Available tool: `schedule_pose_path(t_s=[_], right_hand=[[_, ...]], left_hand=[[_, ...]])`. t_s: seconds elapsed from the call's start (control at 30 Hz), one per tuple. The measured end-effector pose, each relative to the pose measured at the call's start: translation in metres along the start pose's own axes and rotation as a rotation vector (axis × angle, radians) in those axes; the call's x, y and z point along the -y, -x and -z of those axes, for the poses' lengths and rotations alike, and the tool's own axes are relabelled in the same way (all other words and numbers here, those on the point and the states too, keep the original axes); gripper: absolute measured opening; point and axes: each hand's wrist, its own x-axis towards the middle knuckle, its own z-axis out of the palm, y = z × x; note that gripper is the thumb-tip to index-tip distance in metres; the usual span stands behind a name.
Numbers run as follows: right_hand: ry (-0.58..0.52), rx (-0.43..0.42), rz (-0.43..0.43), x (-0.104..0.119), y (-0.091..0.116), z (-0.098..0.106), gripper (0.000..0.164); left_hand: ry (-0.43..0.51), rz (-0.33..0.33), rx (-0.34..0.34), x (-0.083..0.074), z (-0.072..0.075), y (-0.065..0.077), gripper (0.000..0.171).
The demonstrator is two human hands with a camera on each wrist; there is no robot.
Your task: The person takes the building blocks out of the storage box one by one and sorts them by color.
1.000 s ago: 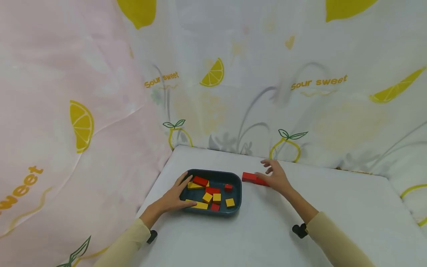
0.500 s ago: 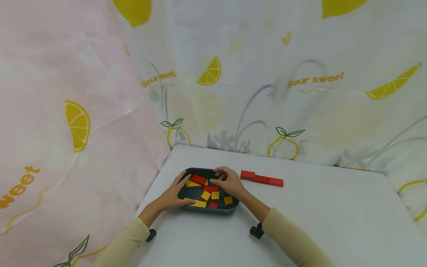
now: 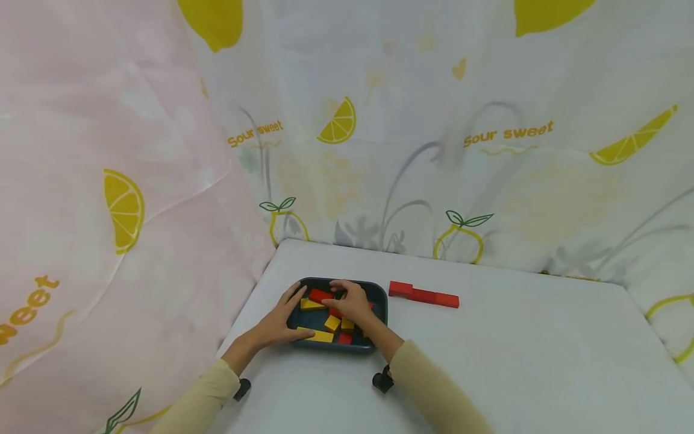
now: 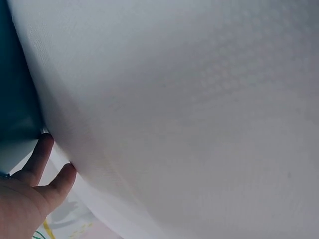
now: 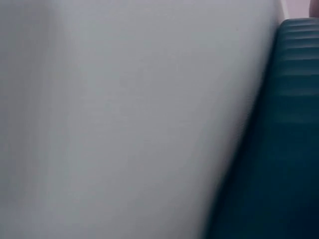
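A dark blue tray point(image 3: 378, 308) on the table contains several red and yellow wooden blocks. My left hand point(image 3: 275, 322) rests at the tray's left end with spread, fairly straight fingers, the thumb across the near rim beside a long yellow block point(image 3: 322, 337). In the left wrist view, two fingers point(image 4: 42, 154) reach the tray's outer wall. My right hand point(image 3: 355, 304) is over the middle of the tray, thumb and fingers parted close to a red block point(image 3: 320, 295) that lies on a yellow block point(image 3: 311, 304). It hides part of the blocks below.
Right of the tray, a row of three red blocks point(image 3: 425, 296) lies end to end on the white table point(image 3: 515, 355), its left one taller. Lemon-printed cloth point(image 3: 401, 150) hangs behind and at the left. The right wrist view shows the tray's ribbed side point(image 5: 294, 109).
My right hand has left the red row, now three blocks long, and moved left over the tray to the red block on top. The left hand has stayed at the tray.
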Motion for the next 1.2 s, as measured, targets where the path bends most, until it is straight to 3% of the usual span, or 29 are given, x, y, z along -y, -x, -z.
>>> schedule_pose_path(t_s=[0.2,0.33,0.5,0.6,0.87,1.0,1.2], right_hand=[[0.127,0.007,0.021,-0.003,-0.004,-0.011,0.049],[0.213,-0.006,-0.034,-0.001,-0.007,-0.023,0.048],[0.368,0.04,-0.154,0.002,-0.004,-0.034,0.051],[0.428,0.046,-0.151,0.002,-0.006,-0.036,0.05],[0.432,0.058,-0.118,0.002,-0.016,-0.022,0.04],[0.435,0.019,-0.096,0.004,-0.021,-0.018,0.039],[0.407,0.034,-0.092,0.001,-0.008,-0.027,0.039]], left_hand=[[-0.015,-0.027,-0.009,0.003,-0.002,-0.002,0.108],[-0.006,-0.031,-0.027,0.004,-0.002,0.002,0.107],[-0.008,-0.004,0.003,0.003,-0.004,0.008,0.108],[-0.003,-0.007,-0.006,0.003,-0.004,0.006,0.107],[-0.006,0.002,0.014,-0.005,0.003,-0.009,0.107],[0.01,-0.027,-0.029,-0.007,0.004,-0.015,0.106],[-0.001,0.004,-0.018,0.002,-0.005,-0.004,0.107]])
